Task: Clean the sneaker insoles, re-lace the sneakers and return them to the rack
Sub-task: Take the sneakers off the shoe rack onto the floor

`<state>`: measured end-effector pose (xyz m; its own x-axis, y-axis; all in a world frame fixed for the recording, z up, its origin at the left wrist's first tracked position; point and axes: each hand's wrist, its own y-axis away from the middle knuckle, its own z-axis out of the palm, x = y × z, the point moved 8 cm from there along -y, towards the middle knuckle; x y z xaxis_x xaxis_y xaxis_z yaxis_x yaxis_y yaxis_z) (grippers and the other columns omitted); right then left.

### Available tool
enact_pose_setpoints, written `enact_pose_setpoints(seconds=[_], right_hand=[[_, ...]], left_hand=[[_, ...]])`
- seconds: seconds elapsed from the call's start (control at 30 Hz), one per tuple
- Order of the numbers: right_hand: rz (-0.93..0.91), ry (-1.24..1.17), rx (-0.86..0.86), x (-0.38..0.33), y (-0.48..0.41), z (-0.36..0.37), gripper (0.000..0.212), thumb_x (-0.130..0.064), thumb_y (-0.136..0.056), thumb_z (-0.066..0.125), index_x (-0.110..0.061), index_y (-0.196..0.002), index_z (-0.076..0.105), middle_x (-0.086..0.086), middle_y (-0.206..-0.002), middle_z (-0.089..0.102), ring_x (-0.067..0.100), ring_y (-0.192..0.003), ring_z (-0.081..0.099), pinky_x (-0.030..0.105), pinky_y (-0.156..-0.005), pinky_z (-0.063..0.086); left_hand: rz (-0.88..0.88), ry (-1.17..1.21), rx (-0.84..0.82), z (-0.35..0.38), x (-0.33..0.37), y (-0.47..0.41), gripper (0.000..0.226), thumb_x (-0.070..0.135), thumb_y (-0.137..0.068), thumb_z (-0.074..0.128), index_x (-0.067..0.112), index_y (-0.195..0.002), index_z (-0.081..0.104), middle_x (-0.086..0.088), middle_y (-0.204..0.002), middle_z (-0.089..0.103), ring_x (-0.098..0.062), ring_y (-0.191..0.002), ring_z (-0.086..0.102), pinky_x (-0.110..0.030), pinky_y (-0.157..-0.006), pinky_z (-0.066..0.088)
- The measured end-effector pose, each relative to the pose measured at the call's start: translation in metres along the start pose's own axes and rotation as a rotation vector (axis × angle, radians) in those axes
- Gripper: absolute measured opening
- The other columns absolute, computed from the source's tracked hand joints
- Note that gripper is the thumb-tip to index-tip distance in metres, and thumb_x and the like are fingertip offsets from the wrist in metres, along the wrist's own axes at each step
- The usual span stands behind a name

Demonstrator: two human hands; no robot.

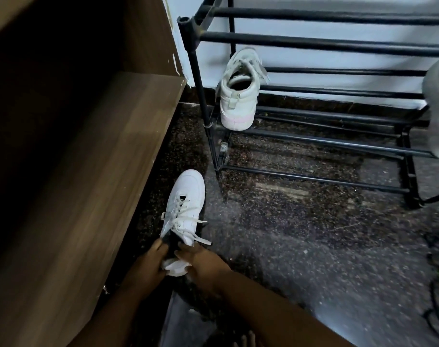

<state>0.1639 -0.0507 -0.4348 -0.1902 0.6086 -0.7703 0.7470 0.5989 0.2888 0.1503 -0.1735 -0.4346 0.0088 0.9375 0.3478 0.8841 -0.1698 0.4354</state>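
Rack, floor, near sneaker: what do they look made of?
Rack: black round tubes with a dull sheen, likely painted metal; the corner joints look plastic.
Floor: dark speckled stone, probably granite or terrazzo; polished, with faint reflections.
Near sneaker: smooth white upper, leather or synthetic, can't tell which; flat woven fabric laces.

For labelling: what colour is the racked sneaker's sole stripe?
Pale pink stripe on the white sneaker; head view.

Head view looks down, close over the floor (313, 246), rack (313, 43) ahead.
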Motion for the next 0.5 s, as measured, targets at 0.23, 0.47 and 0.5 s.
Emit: enact_pose_setpoints(seconds=[0.23,0.47,0.5], right_hand=[[-0.170,0.141,0.345,-0.059,0.065,-0.160,0.047,-0.031,-0.093,0.034,-0.007,-0.122,0.060,0.012,-0.129,0.058,0.033,-0.109,0.060,0.041,-0.085,0.051],[-0.218,0.391,1.340,-0.107,0.236,-0.376,0.023,-0.013,-0.087,0.051,-0.008,-0.098,0.070,0.006,-0.095,0.067,0.021,-0.083,0.065,0.030,-0.067,0.054],[-0.159,0.401,1.465,-0.104,0.263,-0.396,0.023,-0.012,-0.085,0.052,-0.008,-0.098,0.070,0.007,-0.094,0.066,0.023,-0.081,0.064,0.028,-0.068,0.051]], left_hand=[[0.326,-0.067,0.356,-0.080,0.090,0.017,0.044,0.055,-0.069,0.055,0.021,-0.097,0.060,0.001,-0.096,0.063,-0.018,-0.103,0.058,-0.023,-0.079,0.040],[0.711,0.230,0.706,-0.201,0.339,0.048,0.029,0.028,-0.089,0.055,0.013,-0.114,0.059,-0.004,-0.118,0.060,-0.019,-0.103,0.060,-0.030,-0.078,0.053],[0.751,0.247,0.695,-0.211,0.372,0.051,0.030,0.025,-0.088,0.059,0.015,-0.117,0.057,-0.003,-0.121,0.058,-0.020,-0.103,0.062,-0.032,-0.076,0.055]])
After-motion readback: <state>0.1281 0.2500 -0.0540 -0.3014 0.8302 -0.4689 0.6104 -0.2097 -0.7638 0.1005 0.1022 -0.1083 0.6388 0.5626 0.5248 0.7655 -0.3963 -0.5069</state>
